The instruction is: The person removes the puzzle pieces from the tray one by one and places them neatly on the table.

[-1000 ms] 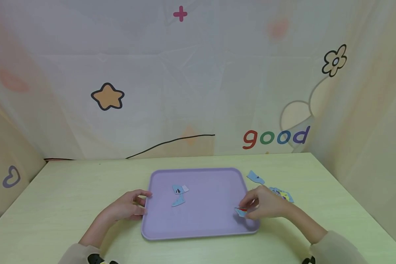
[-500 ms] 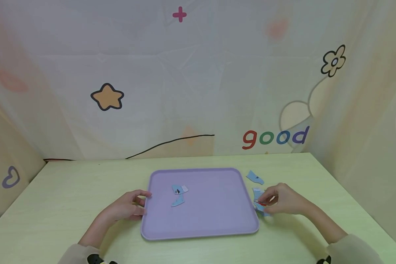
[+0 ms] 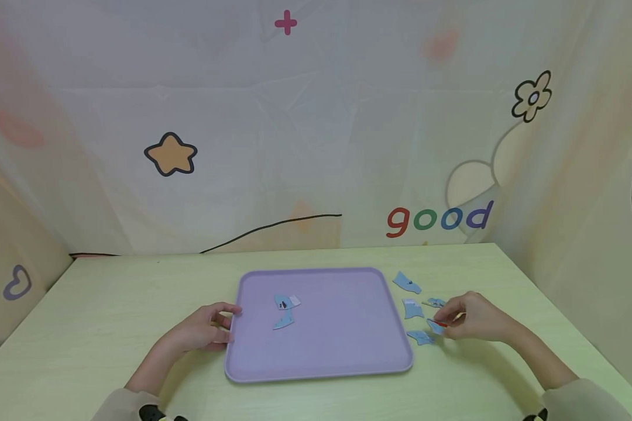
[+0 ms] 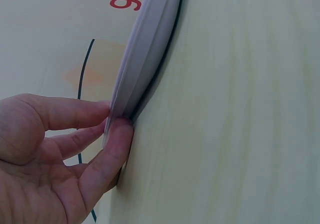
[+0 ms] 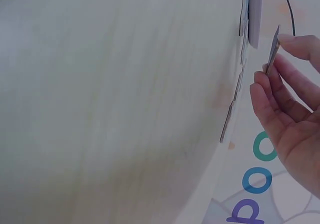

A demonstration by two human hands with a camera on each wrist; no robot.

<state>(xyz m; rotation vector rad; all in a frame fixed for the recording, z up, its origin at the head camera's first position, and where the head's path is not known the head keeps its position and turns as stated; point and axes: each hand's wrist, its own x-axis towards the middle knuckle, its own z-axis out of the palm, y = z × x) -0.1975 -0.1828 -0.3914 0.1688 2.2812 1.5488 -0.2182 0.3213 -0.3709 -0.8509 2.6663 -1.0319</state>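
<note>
A light purple tray lies on the table, its left rim held between the thumb and fingers of my left hand. In the left wrist view, the thumb presses the tray's outer wall. My right hand pinches a blue puzzle piece with a red stripe, over the table right of the tray. Edge-on, that piece shows thin between thumb and fingertips in the right wrist view. Two blue puzzle pieces, an upper one and a lower one, lie on the tray's left half.
Beside the tray's right edge lie loose puzzle pieces: a far blue one, a blue and white one and a near blue one. Another patterned piece sits partly behind my right hand. A printed curtain backs the table.
My right hand has moved right, from over the tray's right edge to the table beside it, still pinching the piece. Pieces it had covered now show. My left hand has stayed put.
</note>
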